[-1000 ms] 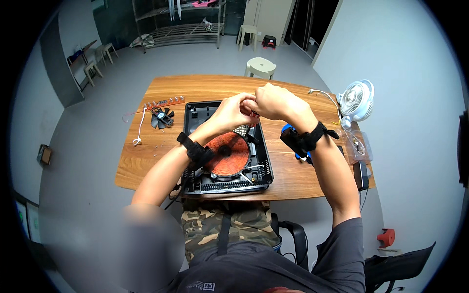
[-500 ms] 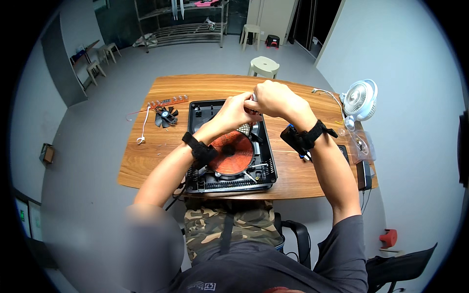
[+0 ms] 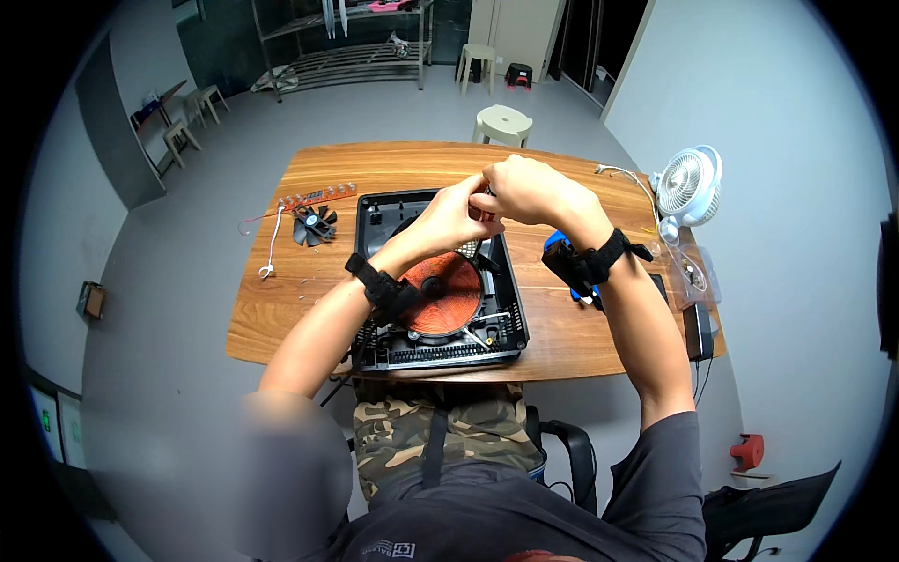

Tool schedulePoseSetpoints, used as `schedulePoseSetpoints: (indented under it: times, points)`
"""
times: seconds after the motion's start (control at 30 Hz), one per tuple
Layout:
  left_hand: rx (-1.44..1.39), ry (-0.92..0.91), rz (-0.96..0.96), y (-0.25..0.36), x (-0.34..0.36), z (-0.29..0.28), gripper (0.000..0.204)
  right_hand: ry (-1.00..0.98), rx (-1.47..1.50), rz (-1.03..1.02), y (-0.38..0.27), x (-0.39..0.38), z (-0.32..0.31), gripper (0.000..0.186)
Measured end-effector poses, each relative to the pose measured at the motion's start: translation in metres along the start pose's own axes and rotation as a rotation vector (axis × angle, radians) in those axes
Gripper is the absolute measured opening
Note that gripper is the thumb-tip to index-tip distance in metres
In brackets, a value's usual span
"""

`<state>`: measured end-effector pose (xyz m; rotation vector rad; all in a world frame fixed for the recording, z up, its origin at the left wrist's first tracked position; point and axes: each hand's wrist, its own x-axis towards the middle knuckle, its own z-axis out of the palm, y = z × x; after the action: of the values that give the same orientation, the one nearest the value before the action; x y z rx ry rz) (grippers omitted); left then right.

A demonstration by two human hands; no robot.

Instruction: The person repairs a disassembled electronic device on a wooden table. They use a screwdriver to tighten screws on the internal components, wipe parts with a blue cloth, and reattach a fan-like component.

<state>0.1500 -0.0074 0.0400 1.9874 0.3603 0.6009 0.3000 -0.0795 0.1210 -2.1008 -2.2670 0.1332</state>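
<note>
- Left hand (image 3: 457, 215) and right hand (image 3: 526, 190) meet above the far part of an open black case (image 3: 513, 314), fingers curled closely together; what they grip is mostly hidden, so I cannot tell.
- The case lies on the wooden table (image 3: 281, 328), in front of the person, with an orange-red disc (image 3: 451, 307) inside.
- A clear box (image 3: 709, 292) at the table's right side has a pale wire in it.
- The dark shirt (image 3: 487, 525) bears small pale print.

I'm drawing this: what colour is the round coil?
The coil is orange-red, best seen in the head view.
</note>
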Motion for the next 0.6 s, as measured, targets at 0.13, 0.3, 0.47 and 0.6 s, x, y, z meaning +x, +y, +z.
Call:
schedulePoseSetpoints:
  times: [0.13, 0.3, 0.47, 0.6]
  points:
    - [-0.070, 0.053, -0.018, 0.0035, -0.0011, 0.0010, 0.049, 0.043, -0.013, 0.056, -0.0046, -0.0065, -0.0023, 0.047]
    - [-0.028, 0.057, 0.037, 0.0094, -0.0019, 0.0012, 0.046, 0.072, -0.003, 0.066, -0.0041, -0.0084, -0.0010, 0.048]
    - [-0.034, 0.045, 0.064, 0.0104, -0.0022, 0.0010, 0.045, 0.030, -0.010, 0.081, -0.0062, -0.0097, -0.0071, 0.048]
    - [-0.050, 0.044, 0.063, 0.0085, -0.0022, 0.0021, 0.044, 0.034, -0.004, 0.092, -0.0075, -0.0111, -0.0079, 0.048]
